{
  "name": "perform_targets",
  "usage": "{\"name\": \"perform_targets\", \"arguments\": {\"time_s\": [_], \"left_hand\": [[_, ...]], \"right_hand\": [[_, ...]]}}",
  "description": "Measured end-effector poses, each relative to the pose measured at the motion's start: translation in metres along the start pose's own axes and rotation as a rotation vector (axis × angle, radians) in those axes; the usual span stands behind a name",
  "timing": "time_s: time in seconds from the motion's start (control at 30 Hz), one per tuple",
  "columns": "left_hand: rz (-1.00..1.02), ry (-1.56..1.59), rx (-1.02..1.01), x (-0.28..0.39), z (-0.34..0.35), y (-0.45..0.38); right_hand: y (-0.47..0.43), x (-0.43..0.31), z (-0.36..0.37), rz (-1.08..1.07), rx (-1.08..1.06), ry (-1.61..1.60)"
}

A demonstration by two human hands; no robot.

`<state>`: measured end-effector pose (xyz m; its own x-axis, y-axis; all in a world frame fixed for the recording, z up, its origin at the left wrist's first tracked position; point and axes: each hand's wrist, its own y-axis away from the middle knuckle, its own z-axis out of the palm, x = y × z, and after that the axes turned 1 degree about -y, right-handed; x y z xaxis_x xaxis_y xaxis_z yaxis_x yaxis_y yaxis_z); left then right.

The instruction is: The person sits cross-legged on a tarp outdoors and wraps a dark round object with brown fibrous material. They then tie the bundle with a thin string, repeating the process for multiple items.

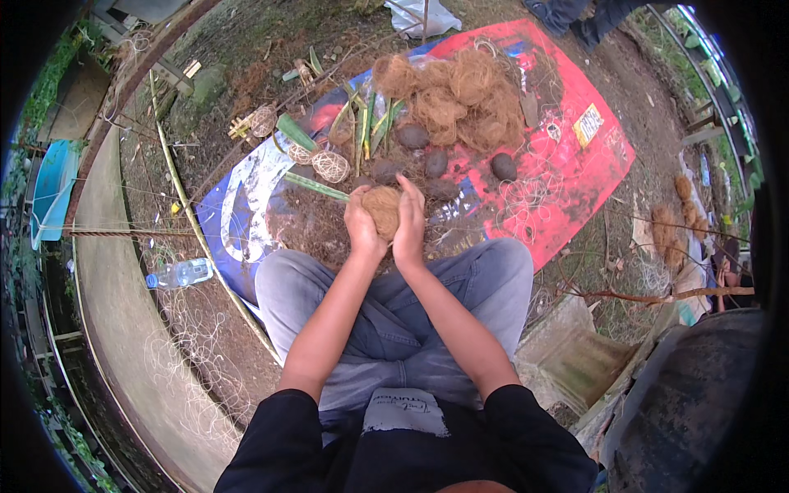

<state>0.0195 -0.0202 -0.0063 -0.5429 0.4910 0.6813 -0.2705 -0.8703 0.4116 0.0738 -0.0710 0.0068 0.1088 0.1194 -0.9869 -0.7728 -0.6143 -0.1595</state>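
A ball of light brown fibre (382, 211) is cupped between my left hand (362, 223) and my right hand (409, 223), above my crossed legs. Just beyond my fingertips lie several dark, rounded balls, one of them near a pile of loose brown fibre (471, 101). To the left of these rest a woven ball of pale strands (331, 166) and long green leaf strips (296, 132). One green strip reaches as far as my left hand. The palms hide the sides of the fibre ball.
A red and blue printed sheet (573, 185) lies on the soil under the materials. A plastic bottle (180, 273) and tangled pale strands (197, 351) are at the left. Another person's legs (576, 21) show at the top right. A thin branch (672, 297) crosses the right side.
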Motion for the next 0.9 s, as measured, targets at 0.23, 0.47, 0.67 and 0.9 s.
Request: {"name": "perform_targets", "arguments": {"time_s": [0.23,0.47,0.67,0.9], "left_hand": [[-0.163,0.092,-0.112,0.021,0.017,0.024],[0.161,-0.028,0.111,-0.006,0.008,0.010],[0.040,-0.151,-0.008,0.008,0.022,0.037],[0.596,-0.664,-0.234,0.002,0.012,0.027]], "right_hand": [[-0.004,-0.007,-0.009,-0.107,-0.068,0.026],[-0.004,-0.005,-0.010,-0.129,-0.118,0.034],[-0.009,0.023,-0.009,0.404,0.066,-0.421],[-0.025,0.010,-0.031,1.069,-0.323,-0.937]]}}
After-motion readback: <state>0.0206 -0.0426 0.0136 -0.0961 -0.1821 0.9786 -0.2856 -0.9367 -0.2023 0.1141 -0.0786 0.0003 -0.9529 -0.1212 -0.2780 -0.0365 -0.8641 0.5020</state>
